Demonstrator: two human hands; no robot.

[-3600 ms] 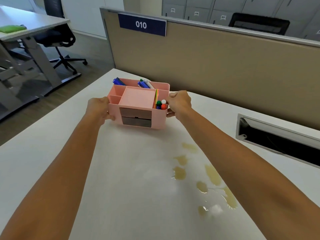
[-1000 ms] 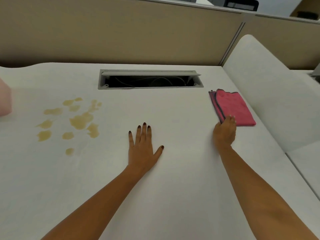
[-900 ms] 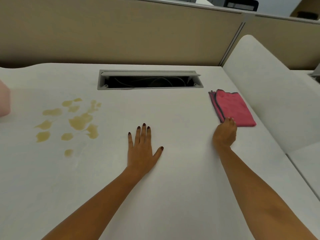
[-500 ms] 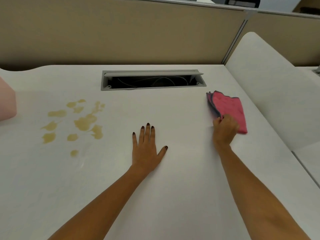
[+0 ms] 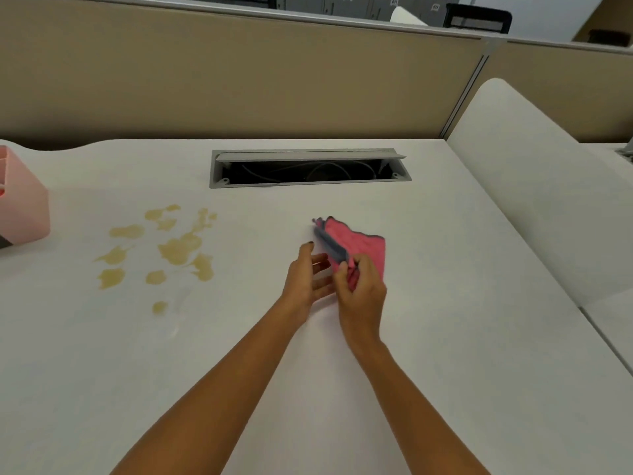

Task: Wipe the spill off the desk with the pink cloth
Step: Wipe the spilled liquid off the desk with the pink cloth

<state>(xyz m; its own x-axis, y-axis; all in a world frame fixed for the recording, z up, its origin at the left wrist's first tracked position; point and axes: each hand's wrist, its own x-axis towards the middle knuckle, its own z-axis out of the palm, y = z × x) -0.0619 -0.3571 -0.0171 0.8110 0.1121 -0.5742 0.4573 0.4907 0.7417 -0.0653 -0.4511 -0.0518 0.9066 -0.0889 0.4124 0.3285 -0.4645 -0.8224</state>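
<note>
A folded pink cloth (image 5: 356, 243) with a grey-blue edge is held just above the white desk (image 5: 445, 337), near its middle. My right hand (image 5: 363, 289) grips the cloth's near corner. My left hand (image 5: 306, 279) is right beside it, fingers apart and raised off the desk, close to the cloth's left edge. Whether it touches the cloth is unclear. The spill (image 5: 164, 248), several yellowish blotches, lies on the desk to the left of both hands.
A pink desk organiser (image 5: 24, 207) stands at the left edge. An open cable slot (image 5: 308, 169) with wires runs along the back of the desk. A beige partition (image 5: 239, 73) stands behind, and another white desk (image 5: 548, 186) adjoins on the right.
My right hand has gripped the pink cloth and carried it left from the desk's right side towards the middle. My left hand has lifted off the desk and come up to the cloth.
</note>
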